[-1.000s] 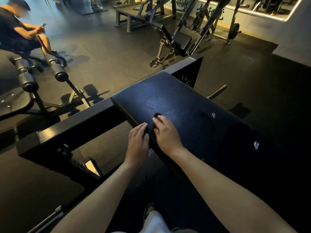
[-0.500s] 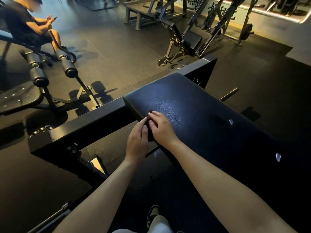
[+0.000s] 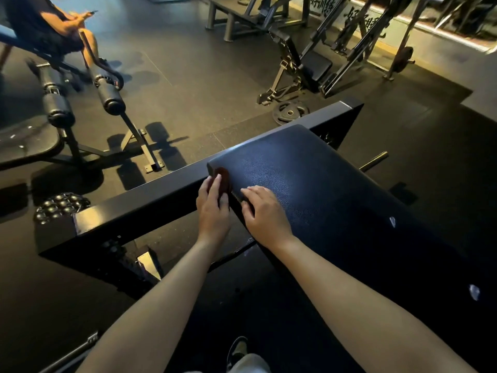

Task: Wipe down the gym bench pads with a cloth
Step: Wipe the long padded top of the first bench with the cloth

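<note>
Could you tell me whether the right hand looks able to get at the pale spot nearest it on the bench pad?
Probably yes: the right hand rests on the bench pad, and the pale spot lies on the same bare top, with nothing between them.

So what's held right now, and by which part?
Left hand presses the cloth, by its near half, onto the bench pad corner; right hand holds nothing.

One left hand (image 3: 213, 211) and one right hand (image 3: 265, 214), two in all. One cloth (image 3: 222, 176). One pad (image 3: 309, 179) bearing two pale marks (image 3: 392, 221). Three foam rollers (image 3: 109, 96). One weight plate (image 3: 290, 113). One knobbed plate (image 3: 61, 207). One steel peg (image 3: 373, 160). One seated person (image 3: 48, 25). One shoe (image 3: 238, 348).
</note>
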